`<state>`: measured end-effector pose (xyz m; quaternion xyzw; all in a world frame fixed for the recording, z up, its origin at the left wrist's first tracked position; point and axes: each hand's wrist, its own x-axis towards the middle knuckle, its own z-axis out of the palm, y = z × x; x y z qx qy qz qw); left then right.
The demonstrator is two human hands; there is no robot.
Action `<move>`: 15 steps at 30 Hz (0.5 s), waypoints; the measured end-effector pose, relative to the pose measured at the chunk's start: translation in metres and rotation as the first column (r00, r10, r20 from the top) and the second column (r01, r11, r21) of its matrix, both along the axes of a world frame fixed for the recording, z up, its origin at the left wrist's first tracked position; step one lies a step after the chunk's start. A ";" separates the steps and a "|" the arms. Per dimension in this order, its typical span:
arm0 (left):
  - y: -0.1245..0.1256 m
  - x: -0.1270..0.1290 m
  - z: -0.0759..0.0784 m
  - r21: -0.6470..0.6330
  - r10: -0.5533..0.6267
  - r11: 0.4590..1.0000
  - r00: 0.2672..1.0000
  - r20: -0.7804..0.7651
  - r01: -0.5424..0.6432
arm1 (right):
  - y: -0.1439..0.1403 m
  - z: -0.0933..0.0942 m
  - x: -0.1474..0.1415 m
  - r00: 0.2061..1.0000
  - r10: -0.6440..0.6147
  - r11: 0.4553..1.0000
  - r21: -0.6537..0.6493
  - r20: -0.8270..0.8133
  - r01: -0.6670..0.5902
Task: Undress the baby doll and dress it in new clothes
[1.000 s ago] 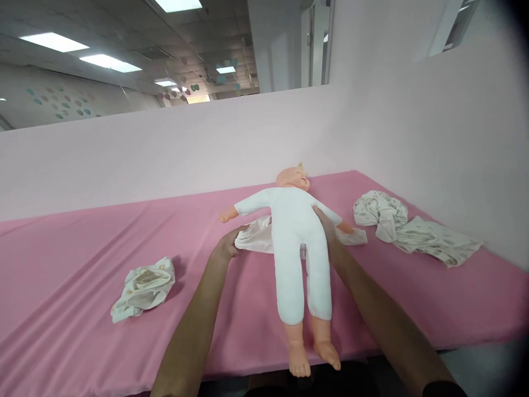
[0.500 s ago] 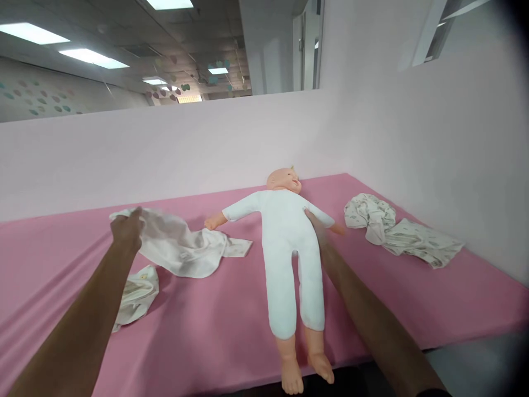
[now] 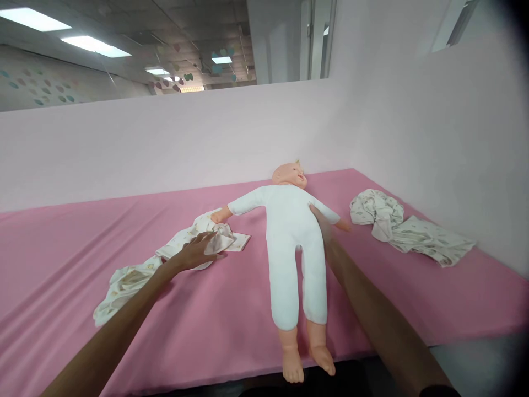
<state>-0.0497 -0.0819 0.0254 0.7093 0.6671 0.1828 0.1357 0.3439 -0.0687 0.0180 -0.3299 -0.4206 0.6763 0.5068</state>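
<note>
Beside the doll (image 3: pixel 294 242), on its arm side toward the left of the view, the person's left hand (image 3: pixel 197 252) lay with spread fingers on a crumpled pale garment (image 3: pixel 206 240), pressing it flat rather than clutching it. Half a second earlier that same hand had been raised well away from the doll, gripping the garment in the air; a second earlier it had pinched the cloth where it lay tucked under the doll's body. The garment now rested on the pink mattress cover (image 3: pixel 231 325), just touching the doll's outstretched hand and running back toward a second small patterned cloth (image 3: pixel 124 284) farther from the doll.

The right hand (image 3: pixel 320 220) lay against the doll's other flank near the armpit, where it had stayed through all three pictures; its fingers were mostly hidden behind the torso, so whether they gripped or merely rested could not be told. The doll lay face up in a white bodysuit, head toward the far wall, bare feet over the near edge.

Beyond the doll's other arm, well apart, lay a heap of printed clothes (image 3: pixel 407 229) close to the pale pink partition (image 3: pixel 165 143). Above the partition showed a ceiling with panel lights (image 3: pixel 95 47) and hanging paper hearts (image 3: pixel 188 77).
</note>
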 end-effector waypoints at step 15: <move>0.042 -0.056 -0.028 0.226 0.250 0.967 0.637 -0.729 -0.120 | 0.000 -0.005 -0.006 0.998 0.032 0.998 0.058 -0.045 -0.029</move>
